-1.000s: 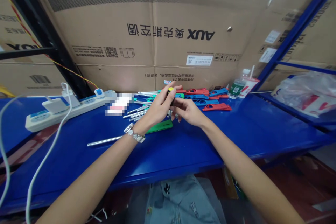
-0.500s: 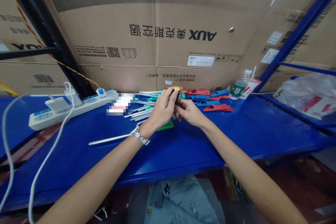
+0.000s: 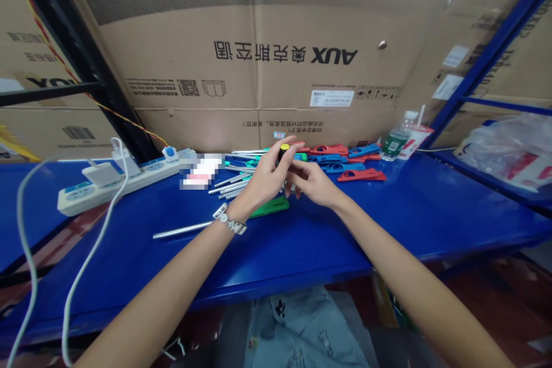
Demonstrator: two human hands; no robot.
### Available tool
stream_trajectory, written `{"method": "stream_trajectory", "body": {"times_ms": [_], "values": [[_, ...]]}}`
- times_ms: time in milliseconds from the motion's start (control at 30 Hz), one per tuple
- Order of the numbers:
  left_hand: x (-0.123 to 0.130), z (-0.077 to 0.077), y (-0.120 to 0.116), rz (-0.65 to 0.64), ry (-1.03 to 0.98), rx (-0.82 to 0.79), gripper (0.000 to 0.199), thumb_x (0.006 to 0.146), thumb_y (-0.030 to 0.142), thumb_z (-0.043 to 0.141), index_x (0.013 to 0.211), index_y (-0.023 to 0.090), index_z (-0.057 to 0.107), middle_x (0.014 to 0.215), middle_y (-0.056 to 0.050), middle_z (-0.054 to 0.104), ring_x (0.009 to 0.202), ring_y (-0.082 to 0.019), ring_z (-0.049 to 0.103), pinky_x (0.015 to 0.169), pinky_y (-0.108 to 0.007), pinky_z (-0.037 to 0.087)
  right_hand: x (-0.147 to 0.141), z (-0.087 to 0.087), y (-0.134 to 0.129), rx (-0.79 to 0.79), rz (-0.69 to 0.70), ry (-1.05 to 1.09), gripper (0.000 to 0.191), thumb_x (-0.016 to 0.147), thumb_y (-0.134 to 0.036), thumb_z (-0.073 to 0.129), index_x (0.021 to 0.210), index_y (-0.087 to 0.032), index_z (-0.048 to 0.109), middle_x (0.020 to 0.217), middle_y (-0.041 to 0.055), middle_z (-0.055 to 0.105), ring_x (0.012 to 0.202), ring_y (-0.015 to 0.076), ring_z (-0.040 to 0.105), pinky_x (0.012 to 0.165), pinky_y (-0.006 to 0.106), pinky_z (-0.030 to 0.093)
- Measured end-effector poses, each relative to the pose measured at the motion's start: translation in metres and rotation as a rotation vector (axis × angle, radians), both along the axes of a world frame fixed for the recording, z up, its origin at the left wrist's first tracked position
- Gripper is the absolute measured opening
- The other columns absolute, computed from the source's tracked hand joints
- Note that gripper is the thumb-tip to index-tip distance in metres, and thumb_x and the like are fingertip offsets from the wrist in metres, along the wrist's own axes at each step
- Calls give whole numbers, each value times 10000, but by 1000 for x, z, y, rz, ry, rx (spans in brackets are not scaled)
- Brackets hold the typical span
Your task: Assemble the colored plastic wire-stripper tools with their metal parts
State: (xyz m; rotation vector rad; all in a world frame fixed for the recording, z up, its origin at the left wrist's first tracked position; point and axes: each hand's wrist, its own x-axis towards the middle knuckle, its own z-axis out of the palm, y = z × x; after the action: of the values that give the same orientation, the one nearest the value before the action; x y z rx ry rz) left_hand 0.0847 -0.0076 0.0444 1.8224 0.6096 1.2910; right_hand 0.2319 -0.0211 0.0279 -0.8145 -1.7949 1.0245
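My left hand [image 3: 271, 175] is wrapped round a black handle with a yellow end [image 3: 284, 149], which points up towards the camera. Right beside it, my right hand [image 3: 311, 183] has its fingers closed on something I cannot make out, just below the handle. A green plastic piece [image 3: 271, 207] lies under the hands. Several silver rods [image 3: 230, 188] with green ends lie to their left, and one longer rod [image 3: 183, 230] is near my left wrist. Red pieces [image 3: 361, 175] and blue pieces [image 3: 340, 168] are heaped to the right of the hands.
A white power strip [image 3: 125, 178] with plugs and cables lies at the left. At the back right stand a bottle [image 3: 393, 144] and a cup [image 3: 416, 141], with a plastic bag [image 3: 509, 155] beyond. A large cardboard box [image 3: 259, 23] rises behind the blue table [image 3: 302, 253].
The black handle has tilted, and its yellow end now sits slightly further left between my left fingers. The whole view has shifted a little; my right hand has hardly moved.
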Motion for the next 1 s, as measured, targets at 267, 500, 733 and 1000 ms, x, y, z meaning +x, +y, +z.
{"method": "stream_trajectory", "body": {"times_ms": [267,500,733,1000], "values": [[8,7,-1,273,-159,135,368,792,476,839,894,180,645,886,-60,745,845,-195,718,815,-347,592,-4,-10,11,11,-185,58,442,708,-500,872,830,-220,553,540,-50,586,431,157,581,392,266,429],[-5,0,-2,98,-35,173,216,1013,380,580,1093,192,652,1101,-104,757,1035,-202,721,907,-343,573,5,-4,-2,-19,-23,-1,389,841,-562,739,980,-214,631,726,5,656,591,180,665,422,267,488],[9,0,-4,191,-152,148,244,899,370,760,1027,201,641,992,-65,760,948,-206,732,886,-356,579,4,-10,11,48,-151,-2,414,726,-523,841,763,-211,571,585,-28,587,495,149,575,437,268,434],[5,-8,-18,108,28,144,344,1077,464,426,1252,237,615,1262,-124,693,861,-211,718,555,-291,571,3,-4,-4,4,-1,-18,363,847,-543,727,941,-200,654,728,17,667,559,165,623,443,268,452]]}}
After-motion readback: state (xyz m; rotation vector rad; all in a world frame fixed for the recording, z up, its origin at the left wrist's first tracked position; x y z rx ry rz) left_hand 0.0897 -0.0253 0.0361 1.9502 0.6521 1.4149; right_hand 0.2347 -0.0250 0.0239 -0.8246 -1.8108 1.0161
